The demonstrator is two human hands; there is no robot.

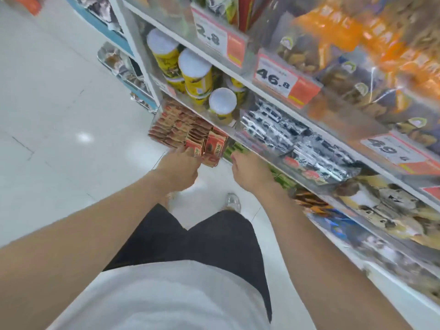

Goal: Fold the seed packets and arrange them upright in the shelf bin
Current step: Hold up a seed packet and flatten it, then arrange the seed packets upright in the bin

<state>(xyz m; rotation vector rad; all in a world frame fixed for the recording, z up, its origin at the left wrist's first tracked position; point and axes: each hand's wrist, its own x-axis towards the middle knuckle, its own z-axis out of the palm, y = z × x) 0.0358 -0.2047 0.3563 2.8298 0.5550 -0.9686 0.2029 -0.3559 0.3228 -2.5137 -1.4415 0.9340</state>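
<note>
- Shelf bin: low on the rack, at its left end. It holds red packets, packed in rows and standing on edge; the nearest few lean out toward the aisle.
- Left hand: at the near end of the bin, thumb and fingers closed on the front of the red packets. The picture is blurred here, so the number held cannot be read.
- Right hand: just to the right of the packets and apart from them, at the shelf edge. It is seen from the back with its fingers curled out of sight — grip cannot be told.
- Shelf above the bin: yellow cans with white lids, upright, some stacked one on another.
- Same shelf, to the right: silver-and-black packs lying in a clear tray, close together.
- Below the right hand: green packs, partly hidden by the shelf edge.
- Upper shelves: clear bags of dried goods and orange bags — heavily blurred.
- Price tag on the shelf edge reads 46.8.
- White floor lies to the left of the rack.
</note>
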